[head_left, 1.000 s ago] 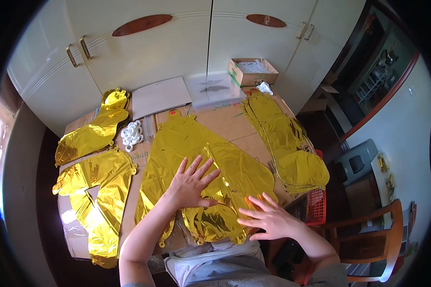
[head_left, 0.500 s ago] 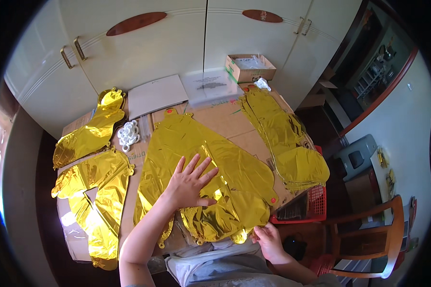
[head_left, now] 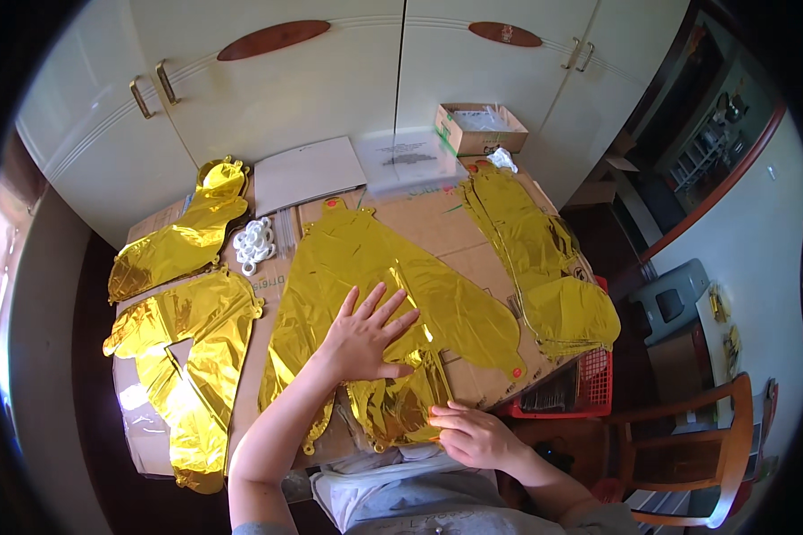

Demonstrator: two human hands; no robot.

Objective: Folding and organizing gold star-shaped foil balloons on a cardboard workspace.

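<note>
A large flat gold foil balloon [head_left: 357,259] lies across the middle of the cardboard-covered table. My left hand [head_left: 361,334] rests flat on it, fingers spread. At its near edge, my right hand [head_left: 477,437] pinches the foil, with the fingers bent over the thumb. The near right part of the foil is folded inward, and bare cardboard [head_left: 477,379] shows beside it. To the left lie another flat gold foil balloon [head_left: 210,334] and, behind it, a further gold foil piece [head_left: 178,241]. Several layered gold foil balloons [head_left: 535,267] lie on the right.
A heap of white rings [head_left: 255,242] sits left of the middle foil. Along the back are a pale flat board [head_left: 310,176], a clear plastic bag [head_left: 410,165] and an open carton [head_left: 482,141]. A red basket [head_left: 595,383] and wooden chair [head_left: 740,437] stand at right.
My right hand has moved left and inward along the near edge, drawing the foil's near right part over. My left hand stays pressed on the balloon. The view has shifted slightly.
</note>
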